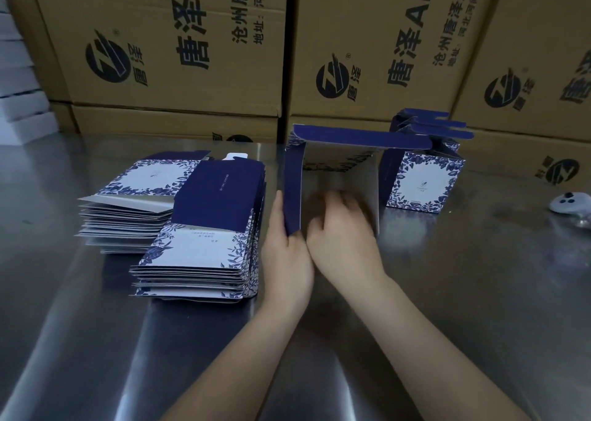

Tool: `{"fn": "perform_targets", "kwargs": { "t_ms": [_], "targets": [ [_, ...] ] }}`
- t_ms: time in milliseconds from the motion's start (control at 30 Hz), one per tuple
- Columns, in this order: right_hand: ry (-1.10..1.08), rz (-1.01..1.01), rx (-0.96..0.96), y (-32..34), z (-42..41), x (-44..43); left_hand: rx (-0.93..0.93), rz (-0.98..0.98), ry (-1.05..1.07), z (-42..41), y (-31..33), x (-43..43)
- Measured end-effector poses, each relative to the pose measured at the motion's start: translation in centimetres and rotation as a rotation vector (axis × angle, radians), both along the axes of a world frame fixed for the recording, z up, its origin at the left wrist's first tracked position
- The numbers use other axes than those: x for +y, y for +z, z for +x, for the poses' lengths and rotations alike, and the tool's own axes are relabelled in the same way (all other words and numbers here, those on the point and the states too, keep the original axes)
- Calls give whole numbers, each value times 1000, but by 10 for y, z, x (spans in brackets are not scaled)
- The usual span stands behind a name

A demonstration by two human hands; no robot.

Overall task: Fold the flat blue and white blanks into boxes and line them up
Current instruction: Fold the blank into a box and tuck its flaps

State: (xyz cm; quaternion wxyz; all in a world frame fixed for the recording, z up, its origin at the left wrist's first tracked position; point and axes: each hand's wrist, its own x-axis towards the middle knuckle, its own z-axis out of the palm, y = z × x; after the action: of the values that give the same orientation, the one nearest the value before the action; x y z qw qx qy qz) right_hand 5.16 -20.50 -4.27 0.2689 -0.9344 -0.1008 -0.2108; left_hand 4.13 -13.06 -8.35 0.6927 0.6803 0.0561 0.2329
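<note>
Far cartons (172, 53) are marked "唐泽AH"; mid-surface (96, 324), the half-folded box (339, 164) is pinched at its blue flap by left hand (287, 254) fingers, w/ right hand (342, 228) blurred inside, grip can't be told; blanks (198, 228) are stacked left.

One wide-angle view, worn on the person's head, looks forward and down across the steel surface (96, 324). It sits close: both forearms (415, 340) enter from 6 o'clock and fill the lower frame. Stacked brown cartons (179, 53) close the view at 12 o'clock, and their upright edges splay outward.
</note>
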Motion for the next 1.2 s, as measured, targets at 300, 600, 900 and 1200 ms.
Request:
{"fn": "perform_targets", "kwargs": {
  "t_ms": [300, 600, 900, 1200],
  "targets": [
    [50, -329, 499, 13, 47, 8, 12, -76, 0, -4, -4, -12],
    [26, -445, 627, 13, 61, 18, -36, -112, -3, 0, -5, -9],
    [100, -327, 400, 12, 51, 16, -1, -53, 40, 0, -4, -5],
    [207, -469, 458, 13, 56, 16, 5, 1, 53, 0, -4, -5]
  ]
}}
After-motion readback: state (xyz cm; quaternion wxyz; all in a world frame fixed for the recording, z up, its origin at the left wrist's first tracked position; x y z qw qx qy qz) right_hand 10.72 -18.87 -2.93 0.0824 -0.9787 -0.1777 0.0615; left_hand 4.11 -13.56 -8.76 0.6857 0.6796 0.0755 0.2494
